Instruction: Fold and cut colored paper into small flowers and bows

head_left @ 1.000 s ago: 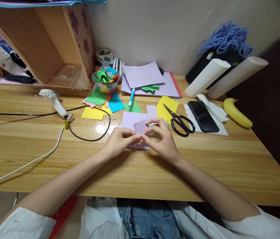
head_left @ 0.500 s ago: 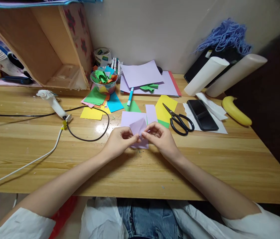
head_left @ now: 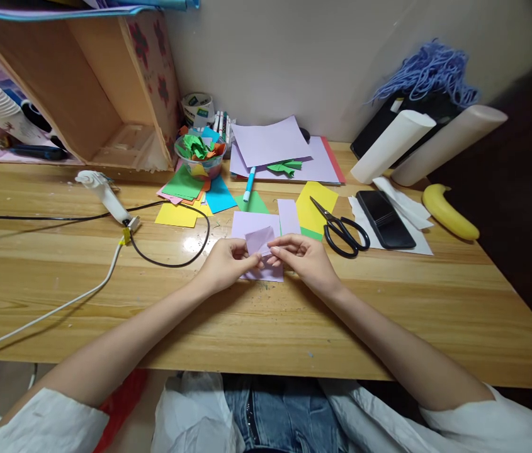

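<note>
A small piece of purple paper (head_left: 259, 240) is held between my two hands, its upper part standing up above the fingers. My left hand (head_left: 228, 263) pinches it at the lower left, and my right hand (head_left: 304, 259) pinches its right edge. The lower edge of the piece is partly hidden by my fingertips. Beneath it lies a larger purple sheet (head_left: 244, 221) on the table. Beside that sheet are a narrow purple strip (head_left: 289, 216) and a yellow sheet (head_left: 315, 196). Black-handled scissors (head_left: 341, 229) rest partly on the yellow sheet.
A phone (head_left: 385, 219) lies on white paper, with a banana (head_left: 449, 212) to its right. Farther back are a blue marker (head_left: 249, 184), a tub of paper scraps (head_left: 199, 165) and paper stacks. Cables (head_left: 171, 265) run across the left of the wooden table (head_left: 256, 333).
The small purple paper has turned slightly between my fingers, and its pointed top now looks flatter. Both hands keep their pinch. The view has shifted a little.
</note>
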The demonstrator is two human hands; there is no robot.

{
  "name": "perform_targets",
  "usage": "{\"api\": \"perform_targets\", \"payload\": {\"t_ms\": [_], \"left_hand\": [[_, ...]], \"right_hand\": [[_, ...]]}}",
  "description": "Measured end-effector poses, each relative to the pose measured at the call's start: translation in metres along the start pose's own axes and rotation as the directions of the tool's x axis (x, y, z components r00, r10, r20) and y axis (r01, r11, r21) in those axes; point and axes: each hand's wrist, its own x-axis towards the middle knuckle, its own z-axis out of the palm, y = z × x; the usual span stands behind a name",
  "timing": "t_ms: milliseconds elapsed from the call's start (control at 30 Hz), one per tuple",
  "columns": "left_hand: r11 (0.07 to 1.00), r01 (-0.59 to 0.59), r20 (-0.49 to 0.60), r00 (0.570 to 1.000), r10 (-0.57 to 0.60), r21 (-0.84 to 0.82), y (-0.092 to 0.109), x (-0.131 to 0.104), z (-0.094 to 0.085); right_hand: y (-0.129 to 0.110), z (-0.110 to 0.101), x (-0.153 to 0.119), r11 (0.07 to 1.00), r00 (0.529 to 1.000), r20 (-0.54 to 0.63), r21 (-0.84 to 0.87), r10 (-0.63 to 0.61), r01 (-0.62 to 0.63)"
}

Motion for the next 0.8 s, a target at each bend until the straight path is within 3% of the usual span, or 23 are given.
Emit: {"api": "perform_targets", "payload": {"t_ms": [267,400,500,600,733,800], "left_hand": [[0.996,0.072,-0.016,0.997,-0.071,0.045,-0.004,0.005,-0.003],[0.993,-0.009,-0.050,0.999,0.014,0.114,-0.006,0.007,-0.005],[0.987,-0.056,-0.043,0.997,0.063,0.150,-0.006,0.009,-0.007],[0.964,-0.078,0.046,0.997,0.069,0.254,0.002,0.011,-0.011],[0.913,-0.154,0.301,0.953,0.036,0.378,0.015,0.020,-0.016],[0.887,-0.200,0.338,0.940,0.053,0.416,0.017,0.025,-0.018]], "right_hand": [[0.006,-0.002,0.004,1.000,1.000,-0.012,-0.020,-0.004,0.004],[0.013,-0.003,0.008,0.999,0.999,0.035,-0.022,-0.037,0.038],[0.016,-0.007,0.013,0.979,0.986,0.023,-0.115,-0.165,0.167],[0.012,-0.013,0.020,0.881,0.928,-0.002,-0.316,-0.372,0.352],[0.003,-0.017,0.028,0.688,0.821,0.212,-0.457,-0.531,0.563],[0.001,-0.016,0.030,0.639,0.782,0.251,-0.464,-0.570,0.614]]}}
